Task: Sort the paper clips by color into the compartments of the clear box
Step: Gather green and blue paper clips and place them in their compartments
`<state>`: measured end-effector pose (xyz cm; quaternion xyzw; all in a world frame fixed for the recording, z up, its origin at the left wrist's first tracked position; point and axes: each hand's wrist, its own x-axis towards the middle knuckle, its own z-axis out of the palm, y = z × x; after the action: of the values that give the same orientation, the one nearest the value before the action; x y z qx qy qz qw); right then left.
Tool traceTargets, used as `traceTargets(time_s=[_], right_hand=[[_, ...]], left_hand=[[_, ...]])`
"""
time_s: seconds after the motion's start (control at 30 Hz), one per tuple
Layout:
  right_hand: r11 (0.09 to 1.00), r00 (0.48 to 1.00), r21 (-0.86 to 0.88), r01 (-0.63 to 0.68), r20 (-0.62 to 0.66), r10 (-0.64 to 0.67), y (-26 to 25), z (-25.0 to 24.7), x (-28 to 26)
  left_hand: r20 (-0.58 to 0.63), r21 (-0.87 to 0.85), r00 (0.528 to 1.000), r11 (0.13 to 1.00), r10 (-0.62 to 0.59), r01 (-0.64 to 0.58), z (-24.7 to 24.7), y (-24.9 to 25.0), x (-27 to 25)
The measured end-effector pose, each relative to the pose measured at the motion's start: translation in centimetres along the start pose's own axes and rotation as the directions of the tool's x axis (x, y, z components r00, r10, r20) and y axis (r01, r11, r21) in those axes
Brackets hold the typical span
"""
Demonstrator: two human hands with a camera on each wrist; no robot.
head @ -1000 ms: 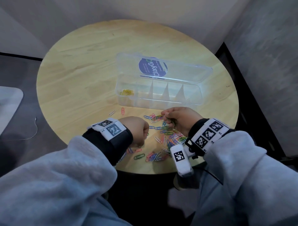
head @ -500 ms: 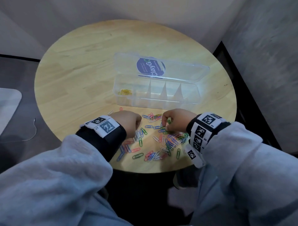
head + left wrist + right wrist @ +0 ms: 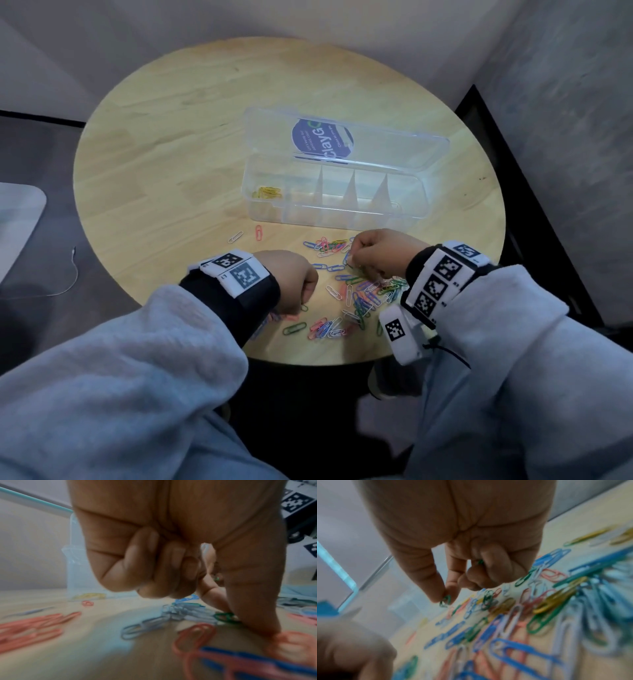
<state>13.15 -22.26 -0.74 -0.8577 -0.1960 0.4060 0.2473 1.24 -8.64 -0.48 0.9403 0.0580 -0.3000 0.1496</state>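
A clear compartment box (image 3: pixel 416 214) stands open mid-table, its lid (image 3: pixel 394 147) folded back. A few yellow clips (image 3: pixel 269 192) lie in its leftmost compartment. Mixed coloured paper clips (image 3: pixel 358 301) are scattered in front of it. My right hand (image 3: pixel 352 260) hovers over the pile's far side. Its thumb and forefinger pinch a green clip (image 3: pixel 445 601), and more green (image 3: pixel 480 561) shows inside its curled fingers. My left hand (image 3: pixel 303 303) is at the pile's left edge with fingers curled. Its thumb (image 3: pixel 257 608) comes down on a pink clip (image 3: pixel 291 642).
The round wooden table (image 3: pixel 171 154) stands in a corner, with walls behind and to the right. A pink clip (image 3: pixel 259 232) and a white clip (image 3: pixel 235 236) lie apart to the left of the pile. Several pink clips (image 3: pixel 30 628) lie grouped left of my left hand.
My left hand went away to the left, then came back down to the pile's left edge. My right hand stayed over the pile's far side, fingers working.
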Motion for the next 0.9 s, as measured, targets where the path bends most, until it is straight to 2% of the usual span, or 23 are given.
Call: traceTargets(time_s=[0.07, 0.13, 0.23, 0.3, 0.33, 0.4, 0.47, 0.53, 0.57, 0.67, 0.77, 0.83, 0.9], right_hand=[[0.969, 1.0, 0.246, -0.022, 0.001, 0.022, 0.2, -0.1, -0.2], [0.901, 0.999, 0.431, -0.054, 0.023, 0.049, 0.2, -0.2, -0.5], [0.828, 0.994, 0.551, -0.109, 0.085, 0.074, 0.1, -0.3, -1.0], [0.8, 0.993, 0.59, -0.112, 0.101, 0.065, -0.1, -0.3, -1.2], [0.782, 0.993, 0.614, -0.11, 0.104, 0.058, -0.2, -0.3, -1.3], [0.756, 0.994, 0.647, -0.102, 0.092, 0.056, -0.3, -0.1, -1.5], [0.738, 0.996, 0.668, -0.093, 0.073, 0.059, -0.6, 0.0, -1.6], [0.746, 0.996, 0.66, -0.087, 0.068, 0.056, -0.9, 0.2, -1.8], [0.766, 0.996, 0.637, -0.087, 0.071, 0.054, -1.2, 0.3, -1.9], [0.872, 0.997, 0.486, -0.066, 0.063, 0.041, -1.6, 1.0, -1.8], [0.996, 0.999, 0.08, 0.03, 0.033, -0.033, -2.6, 1.8, -1.9], [0.974, 0.997, -0.213, 0.082, 0.009, -0.082, -3.5, 2.4, -1.9], [0.93, 0.996, -0.357, 0.087, -0.001, -0.093, -4.3, 3.1, -1.6]], left_hand=[[0.038, -0.047, 0.999, 0.999, -0.005, 0.007, 0.2, -0.1, 0.0], [0.035, -0.124, 0.999, 0.992, -0.015, 0.019, 0.3, -0.3, -0.2], [-0.041, -0.291, 0.999, 0.957, -0.015, 0.003, -0.6, -1.3, -0.7], [-0.059, -0.483, 0.998, 0.875, 0.008, -0.035, -1.8, -2.3, -1.1], [-0.059, -0.614, 0.998, 0.788, 0.011, -0.045, -2.3, -2.8, -1.4], [-0.085, -0.843, 0.996, 0.534, -0.005, -0.07, -3.0, -3.7, -2.0], [-0.113, -0.949, 0.993, 0.302, -0.044, -0.095, -3.3, -4.3, -2.5], [-0.128, -0.982, 0.99, 0.149, -0.062, -0.117, -3.5, -4.7, -2.9], [-0.133, -0.987, 0.989, 0.104, -0.069, -0.125, -3.5, -4.9, -3.0], [-0.112, -0.993, 0.988, 0.039, -0.105, -0.108, -3.3, -5.1, -3.3], [-0.058, -0.998, 0.987, 0.0, -0.147, -0.059, -3.2, -5.1, -3.3], [-0.023, -1.0, 0.983, 0.025, -0.181, -0.019, -2.9, -4.9, -3.1], [0.026, -0.988, 0.979, 0.144, -0.201, 0.056, -2.8, -4.5, -2.7]])
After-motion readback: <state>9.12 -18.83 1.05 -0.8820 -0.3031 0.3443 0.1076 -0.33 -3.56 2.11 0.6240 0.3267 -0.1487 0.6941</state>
